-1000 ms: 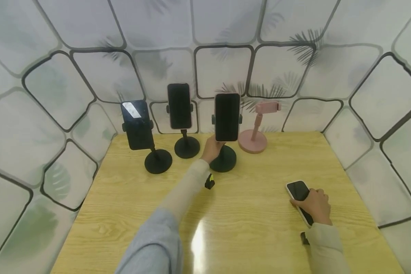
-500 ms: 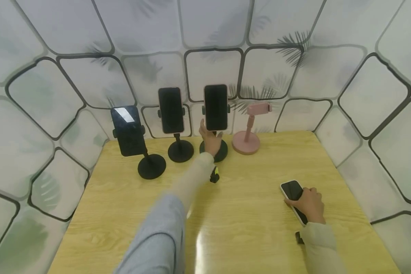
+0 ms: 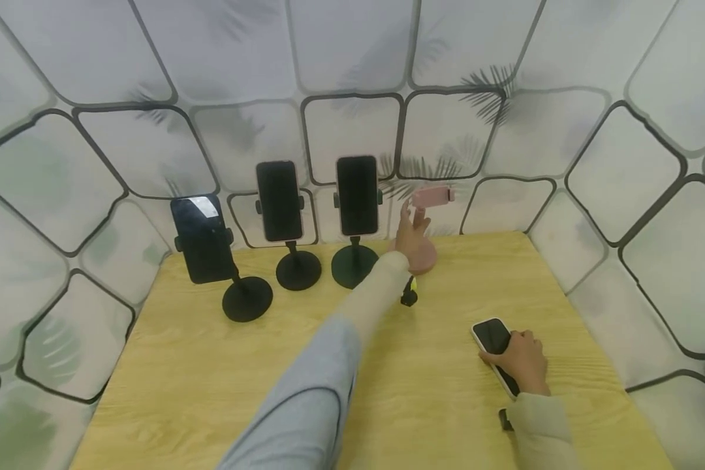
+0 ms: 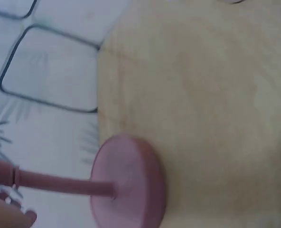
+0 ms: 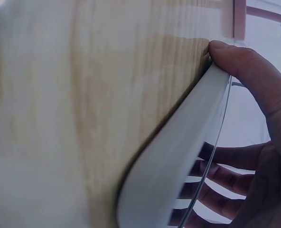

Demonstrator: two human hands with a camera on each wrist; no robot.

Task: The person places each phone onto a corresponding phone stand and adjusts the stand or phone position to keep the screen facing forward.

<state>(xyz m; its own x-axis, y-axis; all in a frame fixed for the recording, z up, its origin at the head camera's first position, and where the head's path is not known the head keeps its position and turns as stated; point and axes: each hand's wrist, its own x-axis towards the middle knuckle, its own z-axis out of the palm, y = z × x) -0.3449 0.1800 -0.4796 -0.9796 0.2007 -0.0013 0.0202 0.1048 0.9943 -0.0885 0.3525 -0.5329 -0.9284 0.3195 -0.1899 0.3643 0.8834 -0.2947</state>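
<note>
At the back of the table, my left hand [image 3: 410, 236] reaches up beside the pink phone stand [image 3: 433, 196], its fingers spread near the post. The left wrist view shows the stand's round base [image 4: 119, 183] and post, with fingertips [image 4: 10, 213] just under the post; whether they touch it I cannot tell. My right hand [image 3: 523, 361] grips a white-edged smartphone [image 3: 491, 335] lying on the table, thumb on one long side and fingers over the other. Up close in the right wrist view is the phone's pale side [image 5: 173, 147], with the thumb [image 5: 247, 64] at its edge.
Left of the pink stand are three black stands holding dark-screened phones: one near the middle [image 3: 357, 196], another beside it [image 3: 279, 201], and a tilted one [image 3: 205, 245] furthest left. Patterned cloth walls [image 3: 352, 130] border the wooden table [image 3: 211, 378] at back and sides.
My left hand has let go of the middle black stand and moved right to the pink stand. The right hand stays on the smartphone. The head view has shifted slightly.
</note>
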